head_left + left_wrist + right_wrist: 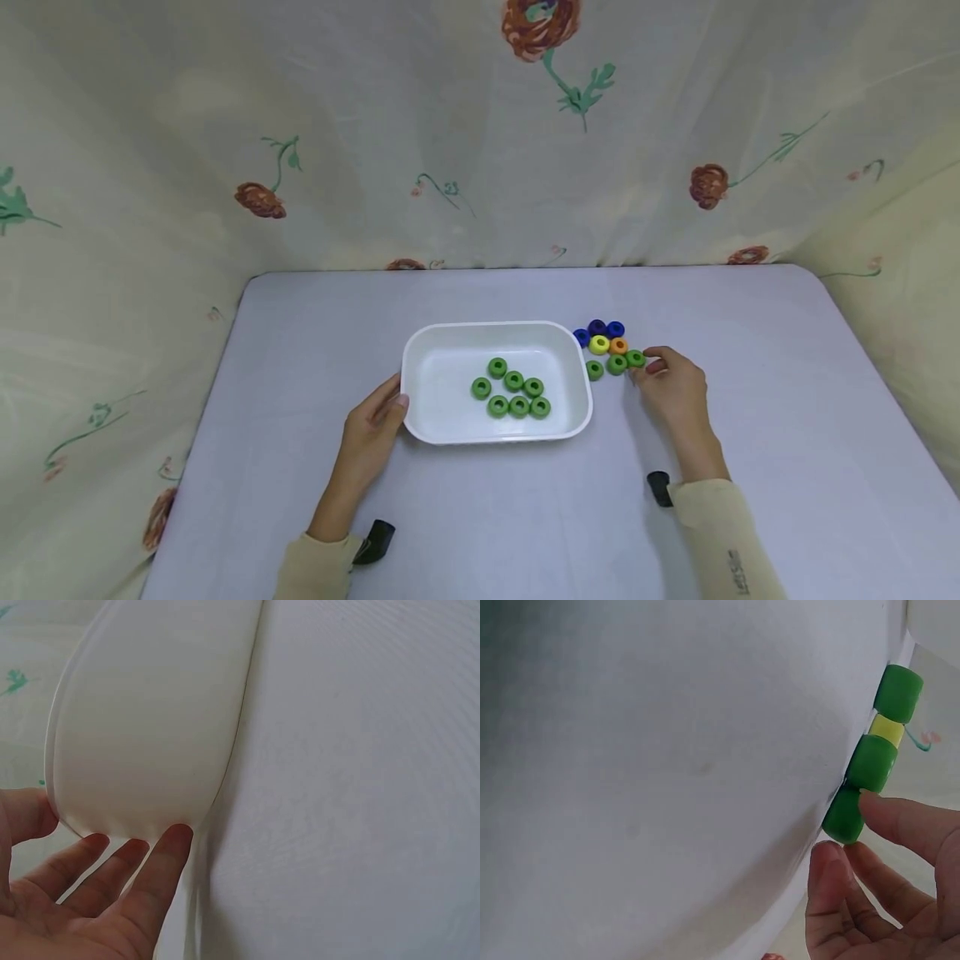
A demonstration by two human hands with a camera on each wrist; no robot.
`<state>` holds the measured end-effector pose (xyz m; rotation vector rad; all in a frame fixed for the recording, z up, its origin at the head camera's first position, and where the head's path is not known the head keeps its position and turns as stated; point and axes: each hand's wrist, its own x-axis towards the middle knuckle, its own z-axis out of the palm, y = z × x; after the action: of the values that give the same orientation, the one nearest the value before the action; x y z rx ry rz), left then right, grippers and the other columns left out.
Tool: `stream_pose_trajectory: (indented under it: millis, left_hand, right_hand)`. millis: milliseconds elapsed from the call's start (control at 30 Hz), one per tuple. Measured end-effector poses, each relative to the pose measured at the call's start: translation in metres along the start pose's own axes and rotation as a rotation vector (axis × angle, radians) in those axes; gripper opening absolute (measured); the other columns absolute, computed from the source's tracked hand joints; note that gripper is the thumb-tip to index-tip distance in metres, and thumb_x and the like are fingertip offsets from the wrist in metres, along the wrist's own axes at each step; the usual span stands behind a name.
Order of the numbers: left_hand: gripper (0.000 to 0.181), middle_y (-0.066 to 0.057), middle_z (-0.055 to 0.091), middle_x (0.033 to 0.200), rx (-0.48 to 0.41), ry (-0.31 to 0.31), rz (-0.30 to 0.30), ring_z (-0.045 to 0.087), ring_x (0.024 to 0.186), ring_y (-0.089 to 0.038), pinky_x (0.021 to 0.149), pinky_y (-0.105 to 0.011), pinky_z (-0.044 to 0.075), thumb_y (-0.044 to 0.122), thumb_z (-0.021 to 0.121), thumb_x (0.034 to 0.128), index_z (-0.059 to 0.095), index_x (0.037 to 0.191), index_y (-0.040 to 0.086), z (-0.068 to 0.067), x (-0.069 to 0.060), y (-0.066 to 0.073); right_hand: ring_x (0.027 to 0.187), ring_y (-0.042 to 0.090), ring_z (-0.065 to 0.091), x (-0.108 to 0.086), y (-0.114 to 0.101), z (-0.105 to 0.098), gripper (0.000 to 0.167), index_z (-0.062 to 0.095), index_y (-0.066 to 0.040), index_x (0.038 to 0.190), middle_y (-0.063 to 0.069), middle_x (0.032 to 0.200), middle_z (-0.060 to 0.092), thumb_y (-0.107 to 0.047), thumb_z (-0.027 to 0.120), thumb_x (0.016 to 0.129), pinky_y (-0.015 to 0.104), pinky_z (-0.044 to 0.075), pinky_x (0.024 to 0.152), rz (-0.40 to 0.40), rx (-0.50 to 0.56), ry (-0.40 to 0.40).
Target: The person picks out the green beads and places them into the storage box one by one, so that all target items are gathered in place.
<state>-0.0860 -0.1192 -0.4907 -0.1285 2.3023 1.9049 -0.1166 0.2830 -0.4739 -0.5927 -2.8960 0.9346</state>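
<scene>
Head view: left grip (369,437) holds tray (442,383), long axis sideways; right grip (677,396) pinches bead (635,358).

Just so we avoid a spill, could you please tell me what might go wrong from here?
The right hand touches a green bead lying against its neighbour, so lifting it might nudge that one away. The left hand holds the tray at one end, so a pull could shift its loose beads.

Smooth plastic tray (442,387), smooth, faintly glossy rings (872,761), matt cloth table covering (510,525)
</scene>
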Motion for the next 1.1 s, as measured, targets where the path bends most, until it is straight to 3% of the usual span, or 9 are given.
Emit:
stream_pose_trajectory:
  millis: [233,467,600,900,1100]
  left_hand:
    - [0.050,-0.019,0.050,0.152,-0.005,-0.007,-0.003,0.051,0.140,-0.030,0.109,-0.029,0.050,0.024,0.056,0.1044,0.046,0.149,0.005,-0.0003,0.0004,-0.0007]
    - [0.049,-0.018,0.050,0.152,0.013,0.004,-0.009,0.052,0.140,-0.029,0.107,-0.028,0.051,0.024,0.056,0.1044,0.046,0.149,0.006,-0.0006,-0.0001,0.0004]
    - [0.049,-0.020,0.050,0.152,0.009,0.006,0.010,0.051,0.140,-0.031,0.108,-0.029,0.050,0.023,0.056,0.1041,0.046,0.149,0.005,-0.0008,0.0001,0.0004]
    - [0.048,-0.019,0.052,0.150,-0.003,0.006,0.005,0.052,0.140,-0.031,0.108,-0.028,0.051,0.022,0.057,0.1038,0.048,0.148,0.006,-0.0008,0.0003,0.0003]
    - [0.048,-0.020,0.051,0.150,0.006,0.001,0.016,0.052,0.139,-0.031,0.108,-0.031,0.051,0.021,0.057,0.1038,0.048,0.148,0.005,-0.0006,0.0013,-0.0012]
  right_hand:
    - [0.087,0.032,0.064,0.0037,0.0024,0.0020,0.047,0.058,0.000,0.135,0.024,0.106,0.068,-0.016,0.065,0.092,0.026,0.045,0.064,-0.044,-0.045,-0.027]
    - [0.089,0.035,0.062,0.0051,0.0006,0.0021,0.044,0.060,0.001,0.134,0.025,0.105,0.067,-0.017,0.065,0.093,0.035,0.048,0.067,-0.076,-0.058,-0.034]
    - [0.087,0.035,0.061,0.0060,-0.0007,0.0017,0.042,0.061,0.003,0.131,0.025,0.103,0.066,-0.018,0.065,0.094,0.033,0.046,0.066,-0.086,-0.063,-0.031]
    - [0.087,0.032,0.057,0.0069,0.0002,0.0040,0.044,0.059,0.005,0.129,0.022,0.102,0.063,-0.022,0.064,0.095,0.030,0.044,0.065,-0.041,-0.076,-0.067]
    - [0.088,0.032,0.060,0.0077,0.0022,0.0056,0.043,0.062,0.006,0.124,0.023,0.103,0.066,-0.025,0.066,0.095,0.029,0.045,0.065,-0.009,-0.067,-0.040]
